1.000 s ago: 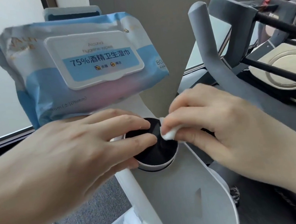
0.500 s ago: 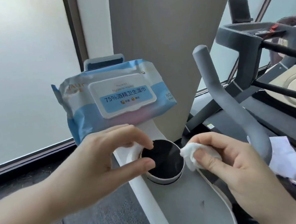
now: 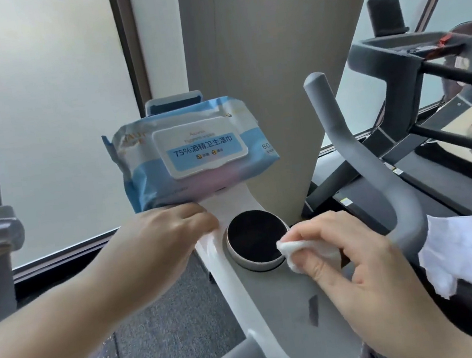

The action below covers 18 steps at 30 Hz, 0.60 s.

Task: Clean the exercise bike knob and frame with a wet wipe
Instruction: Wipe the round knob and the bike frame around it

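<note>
The knob (image 3: 255,240) is hemmed in: left hand (image 3: 159,246) at nine o'clock, wipes pack (image 3: 192,151) at eleven, right hand (image 3: 357,265) with wet wipe (image 3: 293,250) at four, handlebar (image 3: 367,161) at two. The frame (image 3: 284,307) lies bare at six.

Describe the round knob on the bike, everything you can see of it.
The knob is a round, flat-topped dial with a matte black face and a pale grey rim, set upright in the light grey frame just below the wipes pack. The right hand pinches a folded white wet wipe against its right edge. The left hand rests on the frame beside it, not clearly touching the knob.
</note>
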Each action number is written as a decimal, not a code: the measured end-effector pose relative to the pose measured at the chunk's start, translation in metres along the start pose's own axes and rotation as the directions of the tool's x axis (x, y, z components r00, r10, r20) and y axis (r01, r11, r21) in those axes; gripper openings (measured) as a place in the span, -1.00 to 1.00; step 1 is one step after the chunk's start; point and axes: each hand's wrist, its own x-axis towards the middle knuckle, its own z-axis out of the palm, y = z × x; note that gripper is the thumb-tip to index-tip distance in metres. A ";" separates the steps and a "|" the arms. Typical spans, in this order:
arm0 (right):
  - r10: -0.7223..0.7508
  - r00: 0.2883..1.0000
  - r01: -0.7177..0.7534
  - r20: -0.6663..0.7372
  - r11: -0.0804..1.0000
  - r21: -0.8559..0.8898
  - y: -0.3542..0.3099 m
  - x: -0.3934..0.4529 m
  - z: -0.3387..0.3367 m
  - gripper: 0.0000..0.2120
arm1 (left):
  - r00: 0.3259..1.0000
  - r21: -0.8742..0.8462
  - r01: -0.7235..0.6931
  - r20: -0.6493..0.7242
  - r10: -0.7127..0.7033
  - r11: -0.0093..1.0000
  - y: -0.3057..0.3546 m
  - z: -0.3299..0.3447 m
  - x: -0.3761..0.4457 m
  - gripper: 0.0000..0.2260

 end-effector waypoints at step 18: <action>-0.254 0.947 0.280 0.195 0.952 -0.122 0.011 0.025 -0.002 -0.81 | 0.982 -0.156 0.077 0.184 -0.047 0.985 0.002 0.010 -0.005 -0.41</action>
